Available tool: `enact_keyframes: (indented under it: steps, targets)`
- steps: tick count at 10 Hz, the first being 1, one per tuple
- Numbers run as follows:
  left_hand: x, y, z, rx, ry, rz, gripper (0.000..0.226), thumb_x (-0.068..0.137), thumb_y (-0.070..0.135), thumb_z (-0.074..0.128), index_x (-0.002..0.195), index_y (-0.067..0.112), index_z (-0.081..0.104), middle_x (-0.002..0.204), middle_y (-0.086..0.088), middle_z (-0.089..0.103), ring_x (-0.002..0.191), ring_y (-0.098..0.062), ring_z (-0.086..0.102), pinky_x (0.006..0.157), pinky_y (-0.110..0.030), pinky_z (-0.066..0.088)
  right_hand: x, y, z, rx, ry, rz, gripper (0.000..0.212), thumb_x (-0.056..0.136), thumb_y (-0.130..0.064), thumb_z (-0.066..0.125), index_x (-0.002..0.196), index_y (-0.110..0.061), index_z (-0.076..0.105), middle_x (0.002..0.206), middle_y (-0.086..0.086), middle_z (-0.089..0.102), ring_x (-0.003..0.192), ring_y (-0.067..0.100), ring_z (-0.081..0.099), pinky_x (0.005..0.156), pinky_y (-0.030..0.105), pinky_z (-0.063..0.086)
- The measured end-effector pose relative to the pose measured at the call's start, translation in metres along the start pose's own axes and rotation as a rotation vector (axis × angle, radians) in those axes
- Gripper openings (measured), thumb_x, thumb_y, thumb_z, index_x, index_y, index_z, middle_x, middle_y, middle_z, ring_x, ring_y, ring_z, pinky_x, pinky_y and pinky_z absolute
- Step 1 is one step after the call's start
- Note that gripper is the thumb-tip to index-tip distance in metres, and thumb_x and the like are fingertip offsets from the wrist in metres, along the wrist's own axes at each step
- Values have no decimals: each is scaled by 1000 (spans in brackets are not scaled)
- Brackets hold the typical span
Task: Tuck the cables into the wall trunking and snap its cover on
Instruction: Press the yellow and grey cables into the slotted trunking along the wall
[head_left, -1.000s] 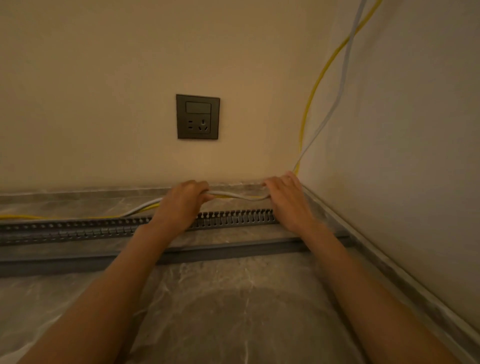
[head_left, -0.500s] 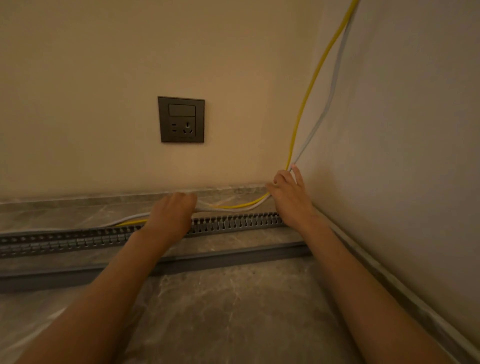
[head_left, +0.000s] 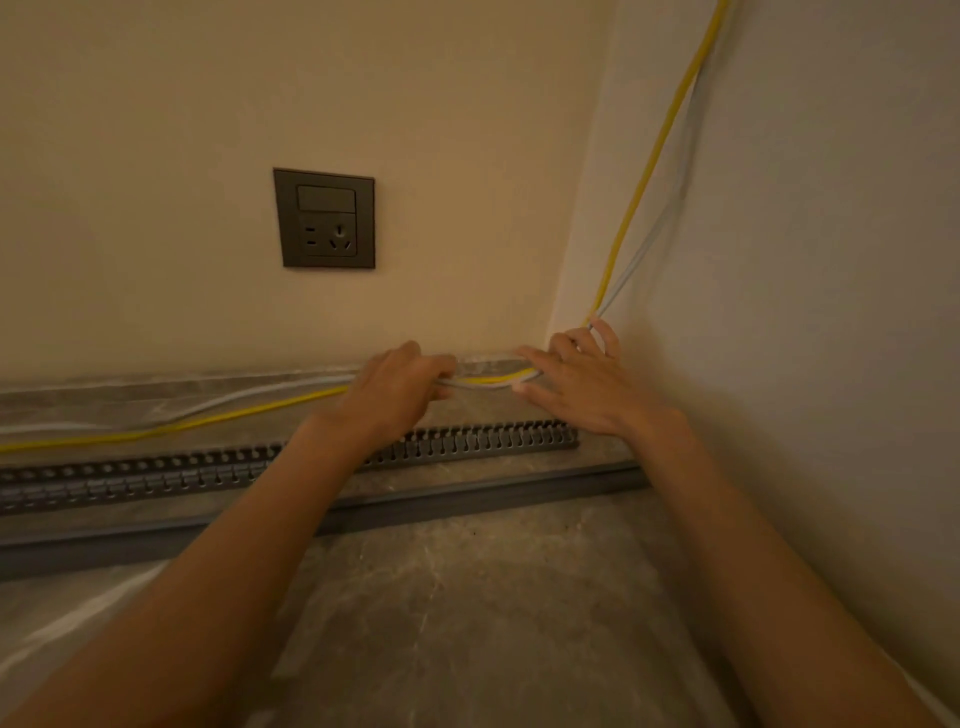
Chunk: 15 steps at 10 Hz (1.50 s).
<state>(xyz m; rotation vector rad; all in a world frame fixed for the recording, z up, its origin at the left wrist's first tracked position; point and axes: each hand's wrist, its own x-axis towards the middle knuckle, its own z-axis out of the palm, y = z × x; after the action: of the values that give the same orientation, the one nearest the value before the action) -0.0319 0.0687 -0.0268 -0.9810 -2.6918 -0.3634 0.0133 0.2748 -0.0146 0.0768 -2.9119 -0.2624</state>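
A yellow cable (head_left: 644, 176) and a white cable (head_left: 660, 228) drop down the wall corner and run left along the marble floor, behind the grey slotted trunking (head_left: 493, 439). The trunking's flat grey cover (head_left: 467, 501) lies on the floor in front of it. My left hand (head_left: 395, 387) is curled around both cables near the skirting. My right hand (head_left: 582, 384) holds the same cables at the corner, fingers spread, thumb under them. Both cables lie outside the trunking.
A dark wall socket (head_left: 326, 218) sits on the back wall above the trunking. A marble skirting (head_left: 156, 387) runs along the wall foot. The right wall (head_left: 805, 312) stands close beside my right arm.
Both hands have lifted away from the trunking toward the skirting, taking the cables with them. My left hand has moved right, closer to my right hand. The view has shifted.
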Motion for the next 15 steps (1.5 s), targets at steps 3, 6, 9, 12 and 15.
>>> enact_keyframes:
  steps: [3, 6, 9, 12, 15]
  targets:
    - [-6, 31, 23, -3, -32, 84, 26, 97, 21, 43, 117, 10, 53, 122, -13, 47, 110, -29, 48, 82, -32, 35, -9, 1, 0, 54, -97, -184, 24, 100, -37, 32, 89, -28, 51, 79, -4, 54, 84, 15, 46, 92, 28, 19]
    - [-8, 43, 29, -76, 19, 95, 28, 95, 24, 47, 118, 10, 54, 112, -9, 54, 98, -28, 55, 75, -31, 38, -6, 8, 18, 141, 14, -227, 25, 94, -38, 46, 104, -26, 65, 94, -4, 63, 94, 13, 51, 73, 20, 8]
    - [0, 52, 31, 162, 32, 44, 26, 98, 22, 40, 98, 5, 59, 105, -12, 57, 97, -31, 56, 68, -32, 32, -6, 10, 28, 192, 162, -204, 21, 95, -27, 48, 97, -18, 67, 89, -1, 71, 94, 20, 57, 83, 17, 13]
    - [-3, 44, 35, 268, -1, 191, 26, 97, 15, 40, 115, 6, 57, 114, -14, 54, 104, -32, 58, 85, -37, 41, -7, 10, 39, 136, 240, -236, 11, 83, -14, 60, 72, -12, 60, 75, 3, 63, 80, 23, 58, 96, 21, 17]
    - [5, 32, 40, 456, -103, 166, 33, 100, 21, 35, 133, 14, 41, 120, -10, 58, 106, -29, 60, 80, -37, 47, -16, 7, 42, 18, 213, -269, 38, 77, -23, 39, 81, -14, 75, 78, 3, 72, 80, 23, 68, 103, 28, 20]
